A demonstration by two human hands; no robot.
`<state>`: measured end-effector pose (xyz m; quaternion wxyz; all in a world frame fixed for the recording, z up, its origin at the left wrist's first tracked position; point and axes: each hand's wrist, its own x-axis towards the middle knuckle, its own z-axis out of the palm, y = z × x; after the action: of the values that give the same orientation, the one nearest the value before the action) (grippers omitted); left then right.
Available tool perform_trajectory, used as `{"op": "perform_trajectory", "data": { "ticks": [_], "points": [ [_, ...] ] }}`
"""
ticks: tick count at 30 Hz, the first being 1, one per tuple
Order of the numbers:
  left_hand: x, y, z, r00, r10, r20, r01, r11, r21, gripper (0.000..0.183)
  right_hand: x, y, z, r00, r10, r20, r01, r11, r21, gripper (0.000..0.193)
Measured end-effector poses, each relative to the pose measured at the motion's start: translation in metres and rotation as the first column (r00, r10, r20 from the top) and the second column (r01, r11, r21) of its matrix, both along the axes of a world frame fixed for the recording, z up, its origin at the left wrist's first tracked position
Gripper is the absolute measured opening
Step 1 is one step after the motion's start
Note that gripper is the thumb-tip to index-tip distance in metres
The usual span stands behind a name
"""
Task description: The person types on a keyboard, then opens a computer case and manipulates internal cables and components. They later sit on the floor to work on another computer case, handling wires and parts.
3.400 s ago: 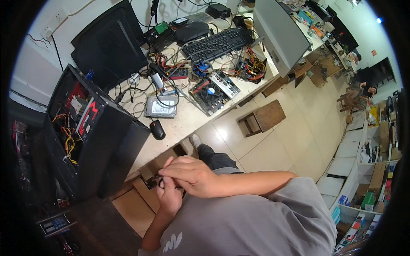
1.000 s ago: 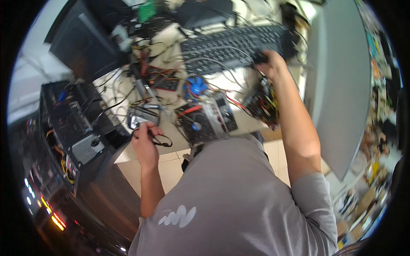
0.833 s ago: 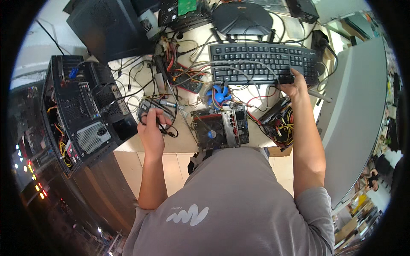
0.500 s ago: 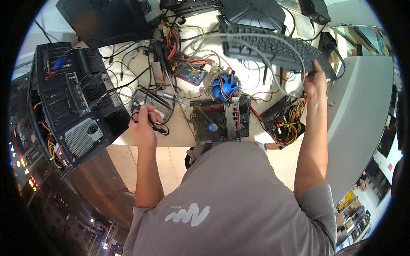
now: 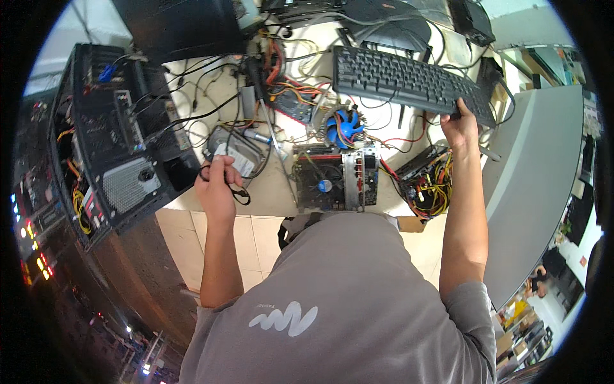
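Left hand (image 5: 216,187), fingers curled, holds a looped black cable (image 5: 243,196); a hard drive (image 5: 231,144) lies just beyond it. Right hand (image 5: 461,130) pinches the near edge of the black keyboard (image 5: 409,82), thumb on top; the keyboard extends leftward from this hand. Blue fan (image 5: 343,127) sits between both hands.

White wavy logo (image 5: 283,319) on grey shirt (image 5: 358,288), pale label (image 5: 242,164) on hard drive (image 5: 221,140), markings on keyboard (image 5: 409,80) too small to read

cable (image 5: 248,198) partly hidden by left fingers (image 5: 220,168), right fingers (image 5: 447,124) partly hidden under keyboard (image 5: 409,82), black panel (image 5: 182,29) cropped above
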<state>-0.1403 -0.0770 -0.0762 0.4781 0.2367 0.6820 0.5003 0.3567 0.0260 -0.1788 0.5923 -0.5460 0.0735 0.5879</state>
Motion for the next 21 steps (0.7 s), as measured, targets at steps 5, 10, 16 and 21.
{"op": "perform_trajectory", "data": {
  "ticks": [5, 10, 16, 21],
  "points": [
    [-0.013, -0.03, 0.007, 0.999, 0.033, -0.002, -0.033, 0.996, 0.084, 0.024, -0.017, -0.014, 0.009, 0.998, 0.037, -0.044, -0.046, 0.974, -0.222, 0.03],
    [-0.022, -0.068, 0.02, 0.992, 0.117, -0.039, -0.111, 0.983, 0.143, 0.024, -0.027, -0.047, 0.061, 0.981, 0.118, 0.155, -0.122, 0.993, 0.012, 0.034],
    [-0.035, -0.119, 0.017, 0.982, 0.189, 0.026, -0.191, 0.972, 0.134, 0.024, -0.038, -0.112, 0.098, 0.94, 0.218, 0.264, -0.262, 0.954, 0.145, 0.029],
    [-0.054, -0.162, 0.012, 0.985, 0.17, 0.025, -0.171, 0.983, 0.061, 0.024, -0.069, -0.184, 0.098, 0.942, 0.23, 0.245, -0.266, 0.956, 0.124, 0.021]
  ]
}}
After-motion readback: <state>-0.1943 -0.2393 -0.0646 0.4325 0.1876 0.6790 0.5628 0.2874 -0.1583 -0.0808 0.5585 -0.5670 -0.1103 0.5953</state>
